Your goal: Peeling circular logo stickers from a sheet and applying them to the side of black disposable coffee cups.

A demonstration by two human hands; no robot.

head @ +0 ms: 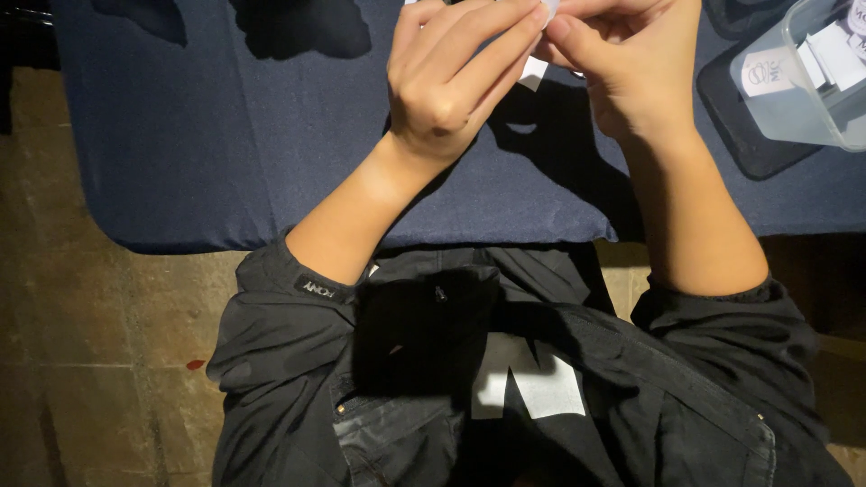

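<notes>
My left hand (456, 77) and my right hand (627, 63) meet at the top of the head view, above a dark blue cloth-covered table (225, 135). Both pinch a small white paper piece (534, 72) between fingertips and thumbs. Only a corner of the paper shows below the fingers; the rest is hidden or cut off by the frame's top edge. My forearms are bare, with black jacket sleeves pushed up to the elbows.
A clear plastic container (798, 86) holding white paper slips stands at the top right on a dark tray (735, 126). The table's front edge runs across the middle. Brown tiled floor (99, 361) lies at the left, my black jacket below.
</notes>
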